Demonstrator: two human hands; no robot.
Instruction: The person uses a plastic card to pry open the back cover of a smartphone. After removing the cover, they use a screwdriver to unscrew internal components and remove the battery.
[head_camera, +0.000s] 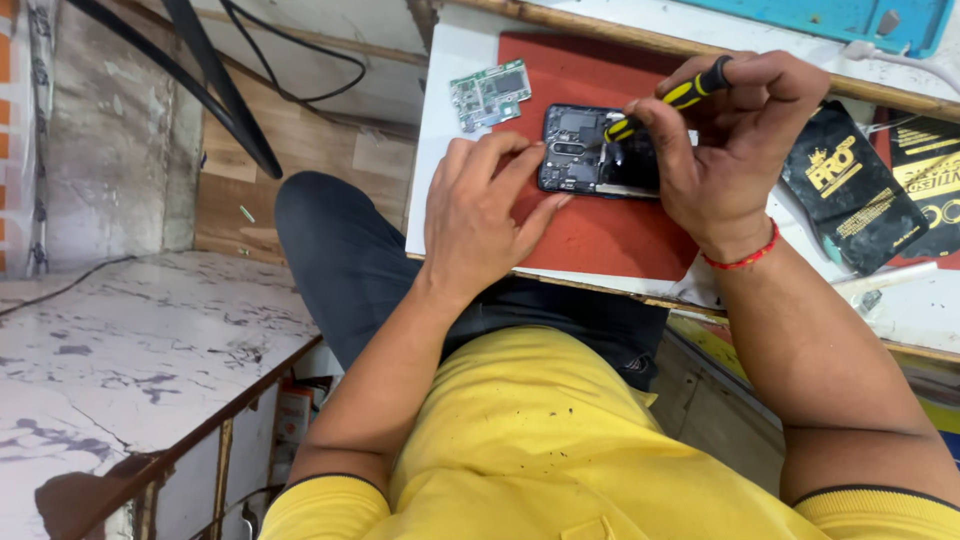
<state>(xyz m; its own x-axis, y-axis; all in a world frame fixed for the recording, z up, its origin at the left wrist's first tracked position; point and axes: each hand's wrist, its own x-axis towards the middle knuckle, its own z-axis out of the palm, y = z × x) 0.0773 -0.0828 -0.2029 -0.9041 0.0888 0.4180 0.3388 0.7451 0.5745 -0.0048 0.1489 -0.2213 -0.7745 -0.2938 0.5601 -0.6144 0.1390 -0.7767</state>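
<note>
Yellow cotton shirt (540, 440) fills the lower frame. Above it, the left hand (480, 215) presses flat fingertips against an opened black phone (590, 150) lying on a matte red mat (600, 235) on the white tabletop (440, 150). Right hand (730, 140) pinches a slim yellow-and-black screwdriver (665, 103), tip inside the phone. Upper centre, a green circuit board (489, 94) lies loose.

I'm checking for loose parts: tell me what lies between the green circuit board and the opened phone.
In the head view, only bare red mat lies between the green circuit board and the opened phone; no screws or parts show in that narrow gap.
</note>
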